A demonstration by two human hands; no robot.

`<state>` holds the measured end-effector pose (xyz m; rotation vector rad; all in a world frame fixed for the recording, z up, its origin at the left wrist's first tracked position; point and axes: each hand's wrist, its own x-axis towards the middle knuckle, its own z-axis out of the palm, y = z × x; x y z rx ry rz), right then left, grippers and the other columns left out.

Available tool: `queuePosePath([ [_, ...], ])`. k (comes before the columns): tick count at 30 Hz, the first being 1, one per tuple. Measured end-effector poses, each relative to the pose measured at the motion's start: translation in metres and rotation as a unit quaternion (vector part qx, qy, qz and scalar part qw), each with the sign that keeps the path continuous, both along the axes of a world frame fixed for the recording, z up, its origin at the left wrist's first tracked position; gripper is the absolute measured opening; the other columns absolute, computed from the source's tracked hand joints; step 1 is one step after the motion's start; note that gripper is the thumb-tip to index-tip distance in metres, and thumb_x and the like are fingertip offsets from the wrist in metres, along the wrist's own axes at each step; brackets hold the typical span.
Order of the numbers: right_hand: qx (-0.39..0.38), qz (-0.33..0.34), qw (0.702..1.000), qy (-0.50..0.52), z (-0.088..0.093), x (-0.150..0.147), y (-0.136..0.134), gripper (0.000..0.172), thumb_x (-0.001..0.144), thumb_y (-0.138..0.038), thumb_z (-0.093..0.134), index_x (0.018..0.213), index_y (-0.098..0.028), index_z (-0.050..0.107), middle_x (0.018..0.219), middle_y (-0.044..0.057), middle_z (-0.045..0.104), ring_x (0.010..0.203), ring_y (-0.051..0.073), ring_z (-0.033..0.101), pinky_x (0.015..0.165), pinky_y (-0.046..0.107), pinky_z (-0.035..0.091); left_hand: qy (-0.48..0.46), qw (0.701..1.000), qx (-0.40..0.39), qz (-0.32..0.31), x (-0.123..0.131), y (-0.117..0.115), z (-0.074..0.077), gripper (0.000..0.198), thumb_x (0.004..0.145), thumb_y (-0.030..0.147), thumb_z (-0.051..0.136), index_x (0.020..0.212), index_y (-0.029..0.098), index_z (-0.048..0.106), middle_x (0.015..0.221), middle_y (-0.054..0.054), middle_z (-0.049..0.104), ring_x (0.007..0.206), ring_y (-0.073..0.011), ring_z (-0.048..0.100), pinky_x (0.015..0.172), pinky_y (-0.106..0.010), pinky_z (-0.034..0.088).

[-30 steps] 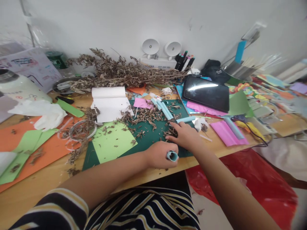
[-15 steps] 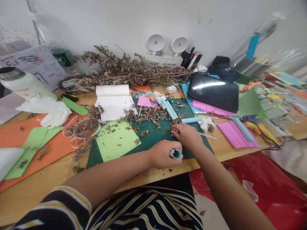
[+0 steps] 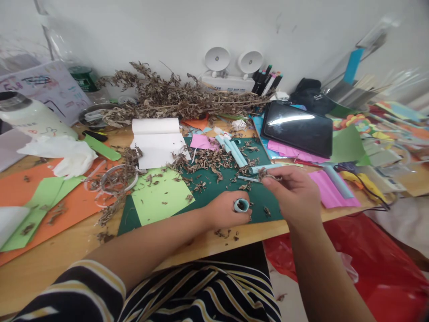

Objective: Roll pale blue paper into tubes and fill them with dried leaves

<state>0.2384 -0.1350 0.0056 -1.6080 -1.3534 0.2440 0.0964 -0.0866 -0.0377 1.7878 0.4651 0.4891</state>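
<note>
My left hand is closed around a light blue paper tube, held upright at the near edge of the dark green cutting mat. My right hand hovers just right of the tube, its fingertips pinched on a clump of dried leaves. Crumbled dry leaves lie scattered over the mat. Several more blue paper tubes lie at the mat's far side.
A pile of dried branches runs along the wall. A black tablet, pink paper, light green sheet, white folded paper, orange paper, tape ring, marker pens and a red bag surround the mat.
My right hand has lifted off the leaf pile on the mat with a pinch of dried leaves and moved toward me, beside the tube. My left hand stays put.
</note>
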Motion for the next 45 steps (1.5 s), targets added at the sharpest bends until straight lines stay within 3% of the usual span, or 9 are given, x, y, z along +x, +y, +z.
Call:
queuePosePath([
  [2, 0.027, 0.091, 0.995, -0.001, 0.008, -0.011, -0.009, 0.008, 0.069, -0.024, 0.058, 0.076, -0.021, 0.055, 0.074, 0.001, 0.059, 0.069, 0.013, 0.056, 0.061, 0.028, 0.046, 0.002, 1.000, 0.000, -0.008, 0.001, 0.001, 0.000, 0.012, 0.063, 0.020, 0.050, 0.058, 0.015, 0.040, 0.054, 0.006, 0.038, 0.052, -0.0050, 0.035, 0.049, -0.017, 0.031],
  [5, 0.034, 0.197, 0.973, -0.116, 0.013, -0.020, -0.017, 0.006, 0.070, -0.018, 0.057, 0.075, -0.021, 0.055, 0.072, 0.001, 0.060, 0.071, 0.014, 0.056, 0.063, 0.030, 0.045, 0.003, 1.000, -0.007, -0.017, 0.001, 0.001, 0.000, 0.007, 0.061, 0.017, 0.050, 0.061, 0.014, 0.043, 0.057, 0.005, 0.040, 0.055, -0.0060, 0.037, 0.052, -0.017, 0.034],
  [9, 0.030, 0.245, 0.936, -0.252, 0.017, -0.020, -0.019, 0.007, 0.072, -0.017, 0.054, 0.078, -0.020, 0.055, 0.076, 0.002, 0.061, 0.072, 0.014, 0.054, 0.066, 0.031, 0.043, 0.015, 0.999, -0.021, -0.023, 0.002, 0.001, 0.001, 0.012, 0.061, 0.021, 0.054, 0.067, 0.013, 0.047, 0.062, 0.004, 0.044, 0.061, -0.0079, 0.040, 0.057, -0.018, 0.038],
  [17, -0.070, 0.242, 0.884, -0.393, 0.030, -0.016, -0.023, 0.016, 0.076, -0.023, 0.046, 0.086, -0.021, 0.059, 0.093, 0.007, 0.050, 0.083, 0.018, 0.044, 0.073, 0.036, 0.038, -0.015, 1.000, -0.011, -0.018, 0.000, 0.000, 0.001, 0.016, 0.063, 0.026, 0.054, 0.068, 0.012, 0.049, 0.060, 0.004, 0.041, 0.058, -0.0072, 0.039, 0.052, -0.016, 0.035],
  [27, -0.067, 0.258, 0.922, -0.279, 0.024, -0.017, -0.011, 0.015, 0.076, -0.015, 0.047, 0.089, -0.019, 0.050, 0.086, 0.005, 0.053, 0.083, 0.014, 0.049, 0.071, 0.027, 0.042, 0.016, 0.999, 0.034, -0.008, 0.002, 0.000, 0.000, 0.013, 0.061, 0.016, 0.051, 0.073, 0.013, 0.052, 0.066, 0.003, 0.050, 0.062, -0.0088, 0.046, 0.058, -0.018, 0.038],
  [32, -0.038, 0.307, 0.892, -0.329, 0.028, -0.013, -0.010, 0.014, 0.073, -0.012, 0.046, 0.080, -0.021, 0.056, 0.089, 0.005, 0.052, 0.083, 0.016, 0.047, 0.072, 0.032, 0.039, 0.026, 0.999, 0.039, -0.014, 0.001, 0.001, 0.002, 0.018, 0.064, 0.025, 0.053, 0.078, 0.013, 0.052, 0.073, 0.002, 0.053, 0.070, -0.0117, 0.050, 0.063, -0.019, 0.040],
  [41, -0.117, 0.266, 0.834, -0.469, 0.042, -0.020, -0.017, 0.018, 0.075, -0.033, 0.046, 0.084, -0.026, 0.059, 0.121, 0.001, 0.045, 0.102, 0.029, 0.041, 0.076, 0.047, 0.035, 0.029, 0.999, 0.034, -0.024, 0.001, 0.002, 0.003, 0.016, 0.064, 0.024, 0.052, 0.059, 0.015, 0.039, 0.060, 0.004, 0.045, 0.060, -0.0091, 0.045, 0.053, -0.018, 0.036],
  [43, -0.112, 0.265, 0.838, -0.463, 0.045, -0.020, -0.017, 0.016, 0.076, -0.031, 0.045, 0.083, -0.026, 0.059, 0.120, 0.001, 0.046, 0.100, 0.028, 0.043, 0.075, 0.047, 0.037, 0.019, 0.999, 0.029, -0.028, 0.001, 0.002, 0.003, 0.017, 0.064, 0.026, 0.052, 0.060, 0.015, 0.040, 0.059, 0.004, 0.044, 0.059, -0.0084, 0.043, 0.053, -0.018, 0.035],
  [45, -0.085, 0.276, 0.869, -0.401, 0.045, -0.015, -0.018, 0.018, 0.077, -0.025, 0.044, 0.090, -0.026, 0.056, 0.116, 0.003, 0.048, 0.099, 0.023, 0.046, 0.077, 0.042, 0.040, 0.005, 0.999, 0.030, -0.024, 0.001, 0.001, 0.002, 0.013, 0.064, 0.024, 0.051, 0.062, 0.015, 0.042, 0.059, 0.005, 0.044, 0.058, -0.0076, 0.041, 0.053, -0.018, 0.034],
])
